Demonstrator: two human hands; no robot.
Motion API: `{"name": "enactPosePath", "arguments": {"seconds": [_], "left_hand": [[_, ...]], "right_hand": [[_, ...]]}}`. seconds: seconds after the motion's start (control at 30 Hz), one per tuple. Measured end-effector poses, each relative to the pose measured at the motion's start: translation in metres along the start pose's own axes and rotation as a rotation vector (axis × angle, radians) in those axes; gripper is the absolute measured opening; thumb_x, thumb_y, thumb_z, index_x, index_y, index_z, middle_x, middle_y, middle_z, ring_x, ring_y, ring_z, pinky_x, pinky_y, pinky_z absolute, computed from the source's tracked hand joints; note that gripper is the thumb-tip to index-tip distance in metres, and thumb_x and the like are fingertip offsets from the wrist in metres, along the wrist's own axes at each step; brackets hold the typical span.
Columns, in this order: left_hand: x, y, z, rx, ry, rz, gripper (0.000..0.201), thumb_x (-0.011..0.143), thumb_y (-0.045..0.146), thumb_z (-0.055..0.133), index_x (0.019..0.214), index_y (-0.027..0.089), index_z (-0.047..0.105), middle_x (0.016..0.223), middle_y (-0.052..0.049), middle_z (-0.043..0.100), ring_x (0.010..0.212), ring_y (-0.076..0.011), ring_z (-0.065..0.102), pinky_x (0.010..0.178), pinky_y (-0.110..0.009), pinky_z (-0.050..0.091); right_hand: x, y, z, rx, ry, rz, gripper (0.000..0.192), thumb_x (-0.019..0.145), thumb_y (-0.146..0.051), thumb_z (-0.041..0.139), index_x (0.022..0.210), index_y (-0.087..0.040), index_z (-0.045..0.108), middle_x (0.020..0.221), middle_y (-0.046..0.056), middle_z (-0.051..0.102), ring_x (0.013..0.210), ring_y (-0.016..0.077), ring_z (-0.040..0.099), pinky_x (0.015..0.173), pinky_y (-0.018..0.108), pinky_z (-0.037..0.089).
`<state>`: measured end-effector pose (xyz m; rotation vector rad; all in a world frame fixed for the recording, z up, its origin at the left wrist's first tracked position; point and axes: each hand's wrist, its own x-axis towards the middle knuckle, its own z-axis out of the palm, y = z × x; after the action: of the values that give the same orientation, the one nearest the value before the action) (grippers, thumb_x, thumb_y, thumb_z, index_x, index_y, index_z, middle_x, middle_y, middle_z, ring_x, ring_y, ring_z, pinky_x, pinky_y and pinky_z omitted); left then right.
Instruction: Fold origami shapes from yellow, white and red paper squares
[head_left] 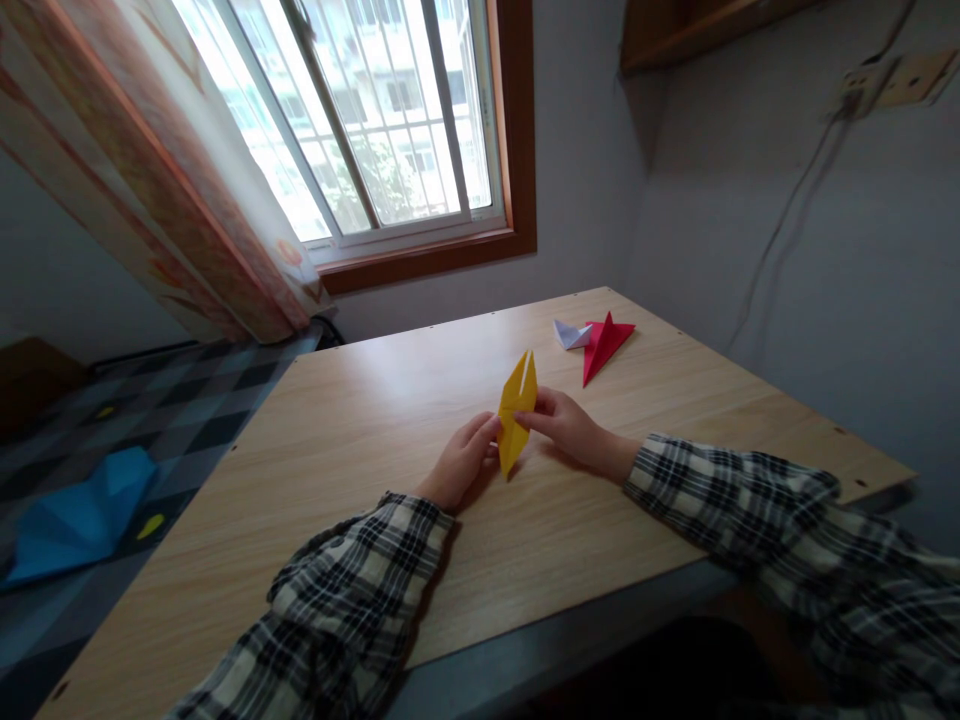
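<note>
A folded yellow paper piece (517, 408), long and diamond-shaped with a split tip at its far end, rests on the wooden table (360, 440). My left hand (459, 463) pinches its left edge near the middle. My right hand (571, 428) pinches its right edge at the same height. Both arms wear checked black-and-white sleeves. Further back on the table lie a red folded paper piece (604, 343) and a small white folded paper piece (570, 334), side by side and touching.
The table stands in a corner, with a wall on the right and a window (375, 110) with a curtain (150, 170) behind. A blue folded paper shape (82, 515) lies on the checked bedding left of the table. A cable (787, 220) hangs down the right wall.
</note>
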<state>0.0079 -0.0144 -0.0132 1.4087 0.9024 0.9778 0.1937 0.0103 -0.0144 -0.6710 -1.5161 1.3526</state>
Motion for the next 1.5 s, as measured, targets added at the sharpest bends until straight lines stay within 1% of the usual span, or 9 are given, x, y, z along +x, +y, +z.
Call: {"name": "enactPosePath", "arguments": {"seconds": [0.2,0.33,0.53,0.67,0.77,0.83,1.0,1.23,1.5], "left_hand": [[-0.006,0.012,0.001,0.166,-0.053,0.027,0.035,0.086,0.047,0.064,0.088,0.013,0.069,0.082,-0.005,0.065,0.076,-0.0165,0.056,0.073,-0.032,0.046],[-0.007,0.016,0.002,0.324,-0.130,0.021,0.036,0.089,0.046,0.059,0.082,0.012,0.069,0.073,-0.003,0.063,0.068,-0.0150,0.052,0.067,-0.030,0.041],[-0.008,0.018,0.006,0.491,-0.228,0.146,0.037,0.093,0.045,0.054,0.079,0.014,0.070,0.077,-0.005,0.065,0.071,-0.0156,0.054,0.068,-0.030,0.043],[-0.007,0.015,0.005,0.401,-0.067,0.152,0.041,0.097,0.046,0.045,0.074,0.016,0.064,0.074,-0.004,0.064,0.071,-0.0158,0.057,0.069,-0.031,0.047],[-0.004,0.012,0.001,0.212,0.107,0.156,0.028,0.094,0.044,0.052,0.086,0.018,0.060,0.081,-0.003,0.064,0.075,-0.0159,0.060,0.072,-0.031,0.051],[-0.003,0.011,-0.001,0.120,0.171,0.160,0.023,0.091,0.041,0.058,0.098,0.019,0.060,0.088,-0.002,0.063,0.080,-0.0156,0.060,0.073,-0.030,0.052],[-0.003,0.011,-0.001,0.027,0.167,0.147,0.023,0.088,0.034,0.061,0.107,0.021,0.062,0.102,-0.003,0.063,0.087,-0.0151,0.059,0.074,-0.028,0.052],[-0.005,0.012,0.003,-0.025,0.140,0.164,0.015,0.086,0.031,0.065,0.097,0.021,0.063,0.093,-0.001,0.063,0.085,-0.0156,0.059,0.074,-0.028,0.050],[-0.007,0.015,0.003,-0.024,0.122,0.184,0.012,0.083,0.024,0.065,0.094,0.020,0.062,0.090,-0.001,0.063,0.082,-0.0149,0.057,0.073,-0.028,0.049]], "right_hand": [[-0.001,-0.003,0.000,0.011,-0.021,-0.004,0.024,0.081,-0.032,0.071,0.097,-0.016,0.066,0.093,0.004,0.067,0.085,0.0175,0.060,0.079,0.033,0.048],[-0.002,-0.003,0.001,0.017,0.004,0.005,0.024,0.082,-0.037,0.071,0.091,-0.016,0.064,0.083,0.001,0.061,0.074,0.0140,0.055,0.068,0.028,0.044],[-0.006,-0.009,0.004,0.000,0.019,0.070,0.036,0.084,-0.050,0.069,0.077,-0.016,0.057,0.070,-0.002,0.052,0.062,0.0112,0.046,0.054,0.025,0.036],[-0.008,-0.013,0.005,-0.023,-0.022,0.115,0.040,0.084,-0.055,0.067,0.079,-0.016,0.059,0.070,0.000,0.054,0.061,0.0120,0.048,0.054,0.025,0.036],[-0.009,-0.012,0.004,-0.054,-0.059,0.123,0.042,0.085,-0.056,0.066,0.082,-0.014,0.061,0.069,-0.001,0.053,0.060,0.0112,0.047,0.053,0.025,0.034],[-0.008,-0.010,0.003,-0.084,-0.077,0.117,0.042,0.085,-0.056,0.065,0.082,-0.014,0.062,0.068,-0.002,0.051,0.060,0.0106,0.045,0.052,0.024,0.031],[-0.009,-0.005,0.001,-0.193,-0.141,0.114,0.043,0.085,-0.056,0.064,0.085,-0.013,0.065,0.068,-0.001,0.051,0.060,0.0102,0.043,0.051,0.024,0.029],[-0.009,-0.007,0.000,-0.218,-0.235,0.142,0.043,0.086,-0.055,0.063,0.092,-0.013,0.068,0.069,-0.001,0.053,0.059,0.0100,0.044,0.050,0.023,0.030],[-0.010,-0.010,0.001,-0.179,-0.245,0.183,0.047,0.083,-0.058,0.065,0.092,-0.012,0.068,0.068,-0.001,0.053,0.058,0.0095,0.044,0.049,0.022,0.030]]}}
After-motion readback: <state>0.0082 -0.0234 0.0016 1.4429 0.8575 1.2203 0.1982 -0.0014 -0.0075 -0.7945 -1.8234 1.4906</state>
